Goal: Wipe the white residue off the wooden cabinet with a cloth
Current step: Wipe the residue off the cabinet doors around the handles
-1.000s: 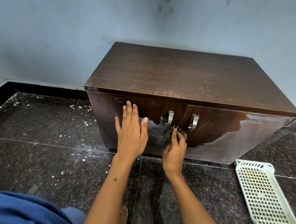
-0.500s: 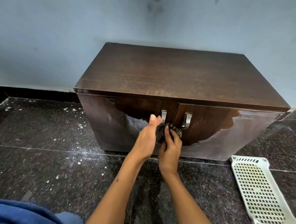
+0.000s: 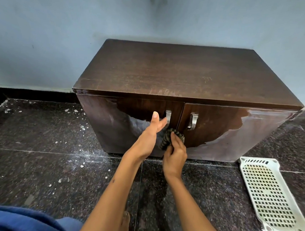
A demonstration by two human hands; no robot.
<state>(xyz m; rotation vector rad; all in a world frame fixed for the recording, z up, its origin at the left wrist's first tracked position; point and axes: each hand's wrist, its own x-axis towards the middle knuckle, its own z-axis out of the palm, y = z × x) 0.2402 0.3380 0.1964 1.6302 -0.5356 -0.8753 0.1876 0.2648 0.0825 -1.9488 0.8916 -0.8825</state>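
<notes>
A low dark wooden cabinet [image 3: 187,72] with two doors and two metal handles stands against the wall. Pale whitish film covers the lower left [image 3: 111,130] and lower right [image 3: 255,137] of its front. My right hand [image 3: 175,153] grips a twisted dark striped cloth [image 3: 168,136] against the front just below the left handle [image 3: 168,117]. My left hand [image 3: 151,133] is held edge-on beside the cloth with fingers straight, its fingertips near the left handle.
A white perforated plastic tray [image 3: 268,195] lies on the dark granite floor at the right. White crumbs and dust [image 3: 82,128] are scattered over the floor left of the cabinet. A blue garment [image 3: 14,219] shows at the bottom edge.
My left hand left the left door, where it lay flat, and swung right to the cloth, then opened upward beside it. The right hand stayed on the cloth by the handles.
</notes>
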